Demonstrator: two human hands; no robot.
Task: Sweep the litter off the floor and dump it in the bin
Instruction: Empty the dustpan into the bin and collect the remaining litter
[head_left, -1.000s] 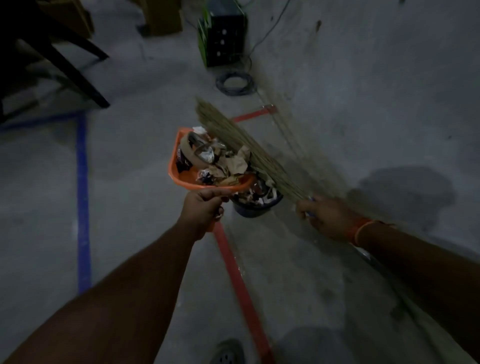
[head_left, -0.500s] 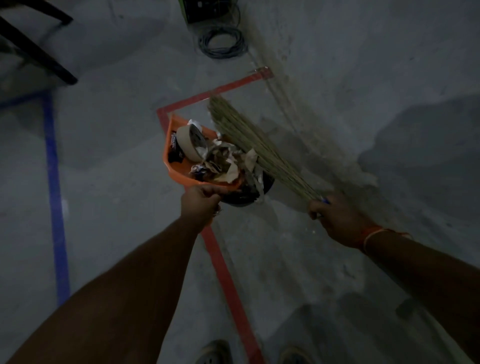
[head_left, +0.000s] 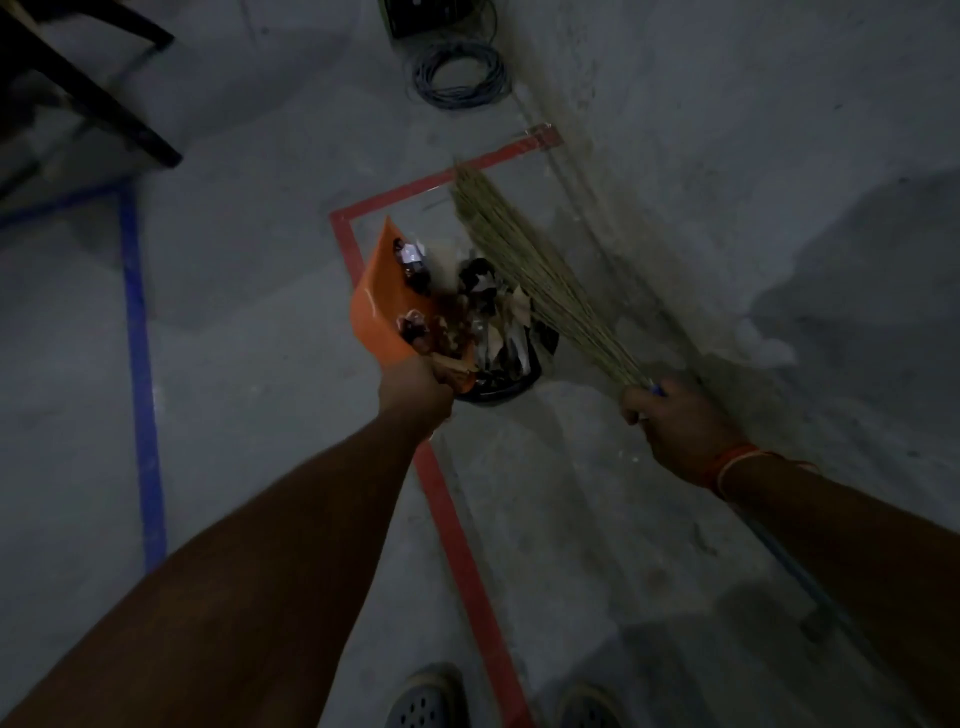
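The left hand (head_left: 413, 392) grips the orange dustpan (head_left: 382, 301), tilted steeply over the dark bin (head_left: 524, 371), and litter (head_left: 483, 317) spills from the pan into the bin's mouth. The right hand (head_left: 675, 423), closed around the broom (head_left: 524, 260), holds it just right of the bin, bristles slanting up past the bin's far side toward the red tape (head_left: 452, 179).

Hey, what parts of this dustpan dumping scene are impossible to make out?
Head view:
- black bin: mostly covered by litter and the orange dustpan.
- dustpan handle: wrapped by the left hand.
- broom grip: inside the right hand.
- green box: cut by the top edge.
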